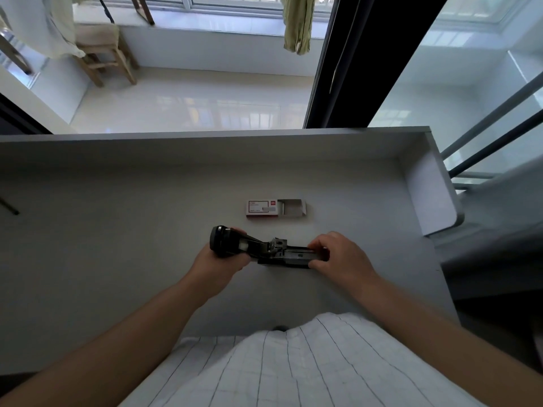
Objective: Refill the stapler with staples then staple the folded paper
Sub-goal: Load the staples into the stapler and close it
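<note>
A black stapler (264, 248) lies swung open on the white desk (117, 230), its top arm folded back to the left and its metal staple channel pointing right. My left hand (219, 264) grips the folded-back top arm. My right hand (338, 257) pinches the right end of the channel and base. Behind the stapler sits a red and white staple box (262, 209) with its inner tray (292, 207) slid out to the right. No folded paper is in view.
The desk has a raised back wall (205, 142) and a right side panel (432, 189). A dark thin object (8, 205) lies at the desk's left edge. Beyond the desk are a tiled floor, a wooden stool (105, 54) and a dark door frame (367, 54).
</note>
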